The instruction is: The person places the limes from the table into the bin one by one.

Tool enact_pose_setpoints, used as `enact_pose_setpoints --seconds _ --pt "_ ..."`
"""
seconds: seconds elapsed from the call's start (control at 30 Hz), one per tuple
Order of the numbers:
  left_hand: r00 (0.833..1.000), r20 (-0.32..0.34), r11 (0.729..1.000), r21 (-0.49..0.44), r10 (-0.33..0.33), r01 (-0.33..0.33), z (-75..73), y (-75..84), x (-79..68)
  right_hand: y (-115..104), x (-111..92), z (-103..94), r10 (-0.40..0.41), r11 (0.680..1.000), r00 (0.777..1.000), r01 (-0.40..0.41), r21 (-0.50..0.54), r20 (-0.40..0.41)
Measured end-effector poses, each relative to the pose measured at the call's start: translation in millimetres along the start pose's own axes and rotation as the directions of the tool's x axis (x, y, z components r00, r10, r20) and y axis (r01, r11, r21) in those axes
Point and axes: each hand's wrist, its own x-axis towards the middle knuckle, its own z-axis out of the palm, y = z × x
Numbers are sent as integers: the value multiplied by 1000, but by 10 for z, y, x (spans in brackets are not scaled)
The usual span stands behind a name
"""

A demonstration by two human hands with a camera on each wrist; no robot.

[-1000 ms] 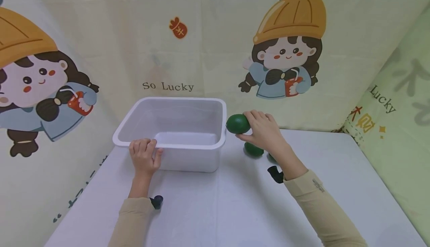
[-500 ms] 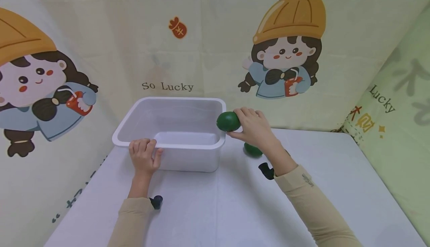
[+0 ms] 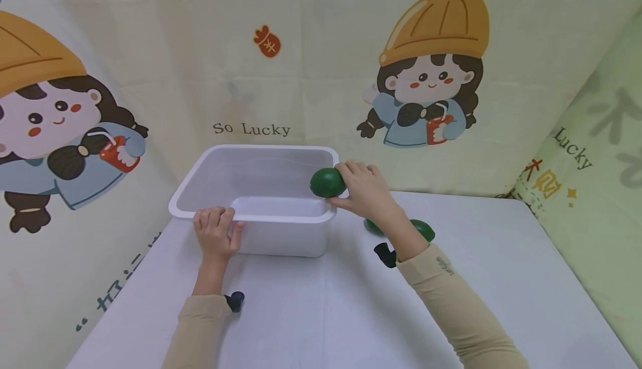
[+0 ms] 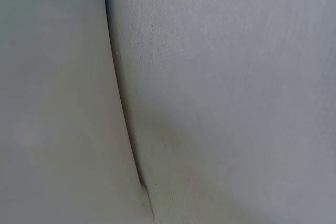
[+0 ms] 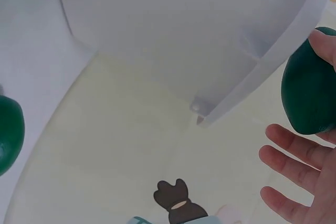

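Observation:
A white plastic tub stands on the left half of the table. My left hand grips its near rim, fingers hooked over the edge and thumb on the outer side. In my right hand I hold a dark green lime over the tub's right rim, pinched between thumb and fingertips. The right wrist view shows the thumb across the lime and the other fingers spread below it. Two more limes, one partly behind the right forearm and another, lie on the table.
The table has a white cloth. Behind it hangs a printed curtain with cartoon figures, close to the tub's far side. The left wrist view holds only pale surfaces close up.
My right hand has carried the lime leftward from beside the tub to over its right rim. A lime behind the forearm has come into view. The left hand has stayed still.

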Motion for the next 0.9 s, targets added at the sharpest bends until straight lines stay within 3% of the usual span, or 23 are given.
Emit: enact_pose_setpoints --seconds 0.9 --pt "1000 -9 1000 9 -3 3 1 31 3 -196 120 161 -26 999 999 27 -23 45"
